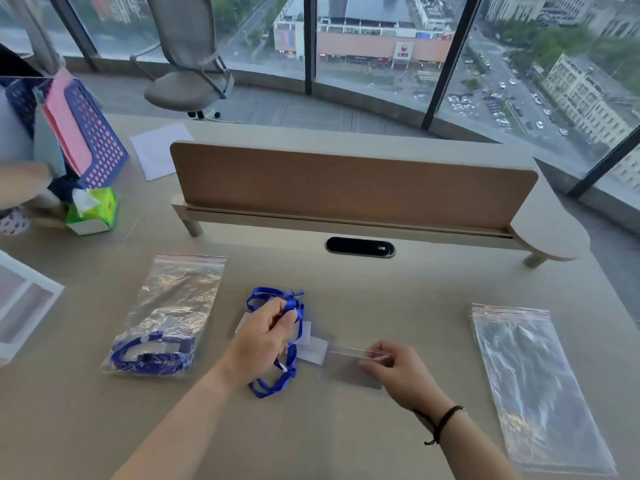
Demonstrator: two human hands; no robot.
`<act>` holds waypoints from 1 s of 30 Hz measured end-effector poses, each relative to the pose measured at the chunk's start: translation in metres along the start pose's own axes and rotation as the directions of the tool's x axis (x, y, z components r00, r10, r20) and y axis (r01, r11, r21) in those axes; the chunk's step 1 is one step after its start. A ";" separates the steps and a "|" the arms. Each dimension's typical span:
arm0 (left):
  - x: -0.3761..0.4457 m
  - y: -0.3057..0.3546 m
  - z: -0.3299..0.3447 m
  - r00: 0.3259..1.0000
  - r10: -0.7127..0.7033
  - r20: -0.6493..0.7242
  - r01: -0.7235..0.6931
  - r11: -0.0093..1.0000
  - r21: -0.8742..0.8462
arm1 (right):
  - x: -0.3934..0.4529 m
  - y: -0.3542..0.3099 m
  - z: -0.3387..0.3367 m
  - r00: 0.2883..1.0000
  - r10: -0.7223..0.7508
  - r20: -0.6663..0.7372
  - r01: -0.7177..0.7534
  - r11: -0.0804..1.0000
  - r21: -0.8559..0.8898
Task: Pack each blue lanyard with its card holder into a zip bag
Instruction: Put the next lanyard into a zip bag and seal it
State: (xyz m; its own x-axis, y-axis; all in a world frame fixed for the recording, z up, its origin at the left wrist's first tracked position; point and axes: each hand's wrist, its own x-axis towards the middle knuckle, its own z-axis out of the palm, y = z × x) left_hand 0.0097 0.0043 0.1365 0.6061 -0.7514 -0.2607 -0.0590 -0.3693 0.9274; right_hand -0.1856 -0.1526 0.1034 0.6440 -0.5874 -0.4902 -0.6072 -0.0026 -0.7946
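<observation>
A loose blue lanyard [289, 370] lies bunched at the middle of the desk, and my left hand [263, 336] grips its upper part. Its clear card holder [313, 348] with a white insert lies just right of that hand. My right hand [398, 367] pinches the rim of a clear zip bag [349, 370] lying flat beside the card holder. At the left lies a zip bag [173, 306] with a blue lanyard [152, 355] and a card holder inside. At the right, a stack of zip bags [533, 386] with nothing in them rests flat.
A low desk divider [346, 188] and a black cable port [360, 247] stand behind the work area. A green tissue box [93, 211] and a blue perforated file stand [90, 133] sit at the far left. Printed paper [20, 299] lies at the left edge.
</observation>
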 end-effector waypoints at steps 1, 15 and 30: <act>0.000 0.009 -0.002 1.000 0.016 0.018 -0.016 1.000 0.007 | 0.000 -0.008 -0.005 0.999 -0.044 0.011 0.044 0.999 -0.011; -0.011 0.089 -0.013 0.955 0.251 0.160 -0.259 0.965 0.033 | -0.015 -0.083 -0.001 0.912 -0.409 -0.035 0.410 0.904 0.120; -0.012 0.003 0.054 0.983 -0.111 0.146 0.128 0.985 -0.118 | -0.012 -0.089 -0.025 0.975 0.051 -0.216 0.134 0.642 0.755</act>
State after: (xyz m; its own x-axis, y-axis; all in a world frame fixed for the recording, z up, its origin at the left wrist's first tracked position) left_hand -0.0404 -0.0167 0.1279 0.4866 -0.7776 -0.3982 0.1134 -0.3958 0.9113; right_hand -0.1514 -0.1656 0.1891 0.4965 -0.7479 -0.4406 0.0483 0.5306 -0.8463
